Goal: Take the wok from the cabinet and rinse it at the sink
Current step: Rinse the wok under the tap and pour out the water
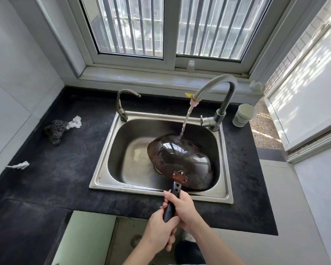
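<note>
A dark wok (180,159) lies bottom-up inside the steel sink (111,150), its wet underside facing me. Water runs from the tall tap (218,85) onto the wok's far side. Its black handle (171,203) points toward me over the sink's front rim. My right hand (182,207) grips the handle near the wok. My left hand (159,230) grips the handle's near end, just below the right hand.
A smaller tap (125,98) stands at the sink's back left. A white cup (243,114) sits right of the tall tap. A steel scourer (54,130) and crumpled tissues (75,122) lie on the black counter (55,178) at left. A cabinet opening (134,240) shows below the counter.
</note>
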Motion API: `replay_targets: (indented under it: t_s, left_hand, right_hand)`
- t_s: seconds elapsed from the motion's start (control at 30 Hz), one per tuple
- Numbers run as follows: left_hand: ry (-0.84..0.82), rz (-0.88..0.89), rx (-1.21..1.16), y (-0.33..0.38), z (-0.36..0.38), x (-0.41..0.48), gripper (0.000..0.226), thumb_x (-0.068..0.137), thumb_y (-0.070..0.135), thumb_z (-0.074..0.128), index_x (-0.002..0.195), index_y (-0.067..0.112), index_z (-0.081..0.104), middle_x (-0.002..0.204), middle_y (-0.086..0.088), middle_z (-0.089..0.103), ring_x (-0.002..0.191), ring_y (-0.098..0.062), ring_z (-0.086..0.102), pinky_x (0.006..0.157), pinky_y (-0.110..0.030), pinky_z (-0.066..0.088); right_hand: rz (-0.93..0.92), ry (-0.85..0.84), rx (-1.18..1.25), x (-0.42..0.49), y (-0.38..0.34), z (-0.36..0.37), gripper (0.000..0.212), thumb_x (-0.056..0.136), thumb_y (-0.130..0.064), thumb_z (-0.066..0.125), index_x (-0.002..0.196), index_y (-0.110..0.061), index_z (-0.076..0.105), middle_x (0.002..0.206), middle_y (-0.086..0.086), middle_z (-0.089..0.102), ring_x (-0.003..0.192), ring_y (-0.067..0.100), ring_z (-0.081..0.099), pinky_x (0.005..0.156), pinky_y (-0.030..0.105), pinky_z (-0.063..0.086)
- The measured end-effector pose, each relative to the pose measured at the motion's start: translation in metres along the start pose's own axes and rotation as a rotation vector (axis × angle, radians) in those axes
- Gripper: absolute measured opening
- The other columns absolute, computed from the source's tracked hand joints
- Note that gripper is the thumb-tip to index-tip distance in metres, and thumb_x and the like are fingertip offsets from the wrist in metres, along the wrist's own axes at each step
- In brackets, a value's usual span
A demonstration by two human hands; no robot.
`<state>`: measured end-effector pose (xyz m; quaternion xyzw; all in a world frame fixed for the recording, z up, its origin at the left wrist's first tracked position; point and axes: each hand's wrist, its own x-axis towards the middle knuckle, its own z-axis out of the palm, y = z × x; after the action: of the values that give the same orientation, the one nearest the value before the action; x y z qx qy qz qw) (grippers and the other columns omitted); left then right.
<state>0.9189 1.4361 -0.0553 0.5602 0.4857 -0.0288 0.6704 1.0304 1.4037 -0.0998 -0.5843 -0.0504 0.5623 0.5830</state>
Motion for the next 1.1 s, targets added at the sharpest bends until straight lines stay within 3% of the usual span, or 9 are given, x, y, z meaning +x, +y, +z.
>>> replay_targets:
  t_s: [0.1,0.27,0.4,0.57,0.8,0.87,1.0,1.1]
  left_hand:
    - [-0.001,-0.073,-0.101,0.006,-0.002,-0.003,0.016,0.094,0.017,0.06,0.091,0.001,0.058,0.057,-0.004,0.054,0.037,-0.016,0.046,0.035,-0.025,0.037]
    - [-0.015,-0.166,-0.376,0.027,0.007,-0.004,0.008,0.096,0.01,0.052,0.092,0.004,0.056,0.059,-0.004,0.051,0.04,-0.011,0.04,0.034,-0.019,0.03]
    - [-0.021,-0.164,-0.474,0.046,0.01,-0.001,0.008,0.096,0.008,0.049,0.089,0.007,0.053,0.059,-0.002,0.049,0.039,-0.007,0.038,0.032,-0.018,0.028]
    - [-0.048,-0.167,-0.572,0.066,0.001,0.003,0.002,0.097,0.01,0.05,0.095,0.01,0.051,0.057,0.001,0.047,0.037,-0.004,0.036,0.03,-0.015,0.026]
    - [-0.104,-0.194,-0.727,0.06,-0.012,-0.003,0.006,0.097,0.013,0.053,0.093,0.01,0.052,0.058,0.002,0.044,0.035,-0.002,0.034,0.027,-0.013,0.025]
    - [-0.108,-0.22,-0.794,0.058,-0.015,-0.006,0.009,0.097,0.014,0.054,0.089,0.012,0.051,0.057,0.003,0.043,0.033,-0.001,0.032,0.026,-0.012,0.024]
    - [-0.1,-0.267,-0.954,0.051,-0.017,-0.012,0.015,0.095,0.014,0.054,0.081,0.014,0.048,0.055,0.004,0.04,0.03,0.0,0.029,0.024,-0.011,0.02]
    - [-0.099,-0.264,-1.017,0.046,-0.019,-0.016,0.017,0.095,0.013,0.052,0.08,0.016,0.046,0.054,0.004,0.038,0.029,0.001,0.027,0.024,-0.01,0.018]
  right_hand:
    - [-0.012,-0.032,-0.143,0.002,-0.006,0.002,0.019,0.095,-0.017,0.065,0.081,-0.006,0.058,0.07,0.009,0.061,0.067,0.023,0.063,0.073,0.038,0.058]
    - [0.002,-0.021,-0.152,0.01,-0.02,0.003,0.015,0.095,-0.007,0.063,0.085,-0.005,0.052,0.065,0.006,0.058,0.056,0.015,0.06,0.057,0.028,0.054]
    - [-0.02,-0.021,-0.191,0.018,-0.037,0.003,0.022,0.094,-0.009,0.065,0.076,-0.006,0.053,0.062,0.005,0.057,0.053,0.013,0.059,0.054,0.025,0.051]
    - [-0.049,-0.034,-0.213,0.028,-0.057,0.006,0.022,0.092,-0.017,0.07,0.077,-0.008,0.058,0.065,0.006,0.061,0.059,0.018,0.061,0.061,0.03,0.053]
    - [-0.081,-0.03,-0.448,0.031,-0.06,0.014,0.03,0.085,-0.035,0.076,0.081,-0.011,0.058,0.069,0.006,0.066,0.066,0.021,0.068,0.07,0.045,0.059]
    - [-0.082,-0.041,-0.483,0.031,-0.058,0.018,0.027,0.086,-0.031,0.075,0.078,-0.014,0.057,0.064,0.001,0.066,0.063,0.018,0.068,0.064,0.037,0.057]
    - [-0.105,-0.014,-0.612,0.029,-0.054,0.028,0.029,0.082,-0.032,0.074,0.066,-0.02,0.052,0.057,-0.01,0.053,0.055,0.008,0.049,0.056,0.027,0.042]
    - [-0.08,-0.026,-0.651,0.025,-0.052,0.034,0.025,0.077,-0.037,0.073,0.074,-0.014,0.061,0.063,-0.006,0.061,0.059,0.01,0.055,0.059,0.029,0.047]
